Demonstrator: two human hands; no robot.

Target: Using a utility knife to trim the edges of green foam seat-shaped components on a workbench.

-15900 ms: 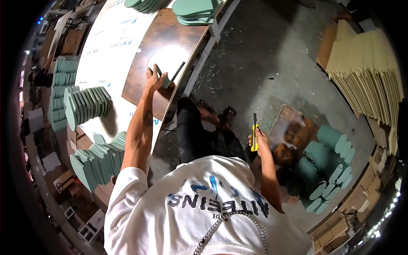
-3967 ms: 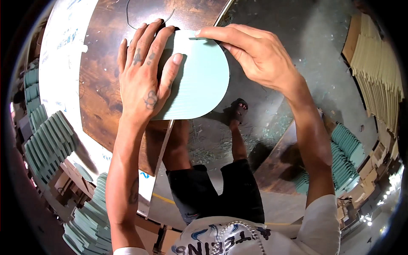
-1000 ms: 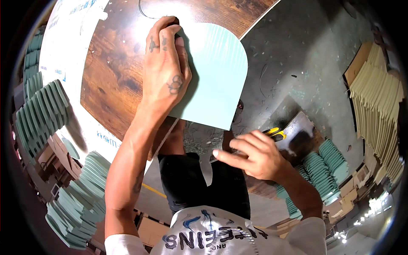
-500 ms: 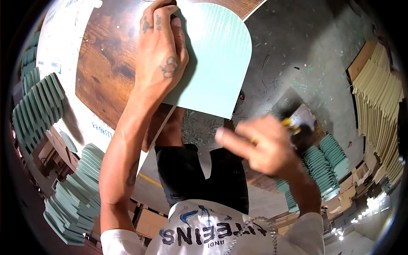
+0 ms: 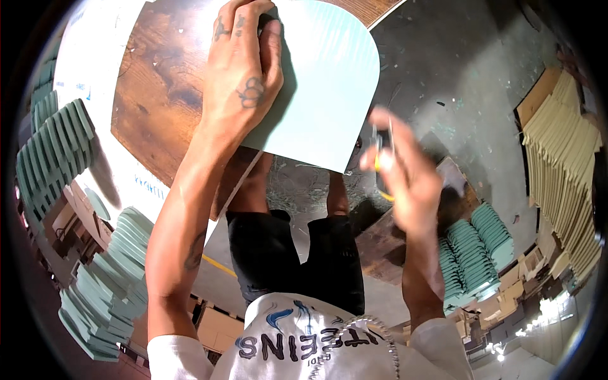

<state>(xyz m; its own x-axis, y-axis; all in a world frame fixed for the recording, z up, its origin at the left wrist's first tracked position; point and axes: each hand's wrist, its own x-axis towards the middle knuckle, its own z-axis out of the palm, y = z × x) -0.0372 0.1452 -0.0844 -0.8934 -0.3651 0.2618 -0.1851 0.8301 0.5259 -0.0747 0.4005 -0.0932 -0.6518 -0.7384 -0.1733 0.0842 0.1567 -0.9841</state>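
A pale green panel (image 5: pixel 326 88) with a rounded far end lies on a brown wood-grain board (image 5: pixel 158 82). My left hand (image 5: pixel 244 82) is closed at the panel's left edge, fingers bent and thumb side on the green face; its fingertips are partly hidden. Off the panel's right edge, apart from it, my right hand (image 5: pixel 411 174) grips a black and yellow utility knife (image 5: pixel 382 152). Motion smears that hand and the knife. A thin strip hangs at the panel's near right corner.
Green cut panels stand stacked at the left (image 5: pixel 57 152), lower left (image 5: pixel 107 285) and lower right (image 5: pixel 472 253). Yellowish sheets (image 5: pixel 560 152) are piled at the far right. Shavings litter the grey floor (image 5: pixel 456 82). My legs are beneath the panel's near edge.
My right hand has swung upward and turned, bringing the knife close to the panel's right edge. My left hand keeps its place on the panel.
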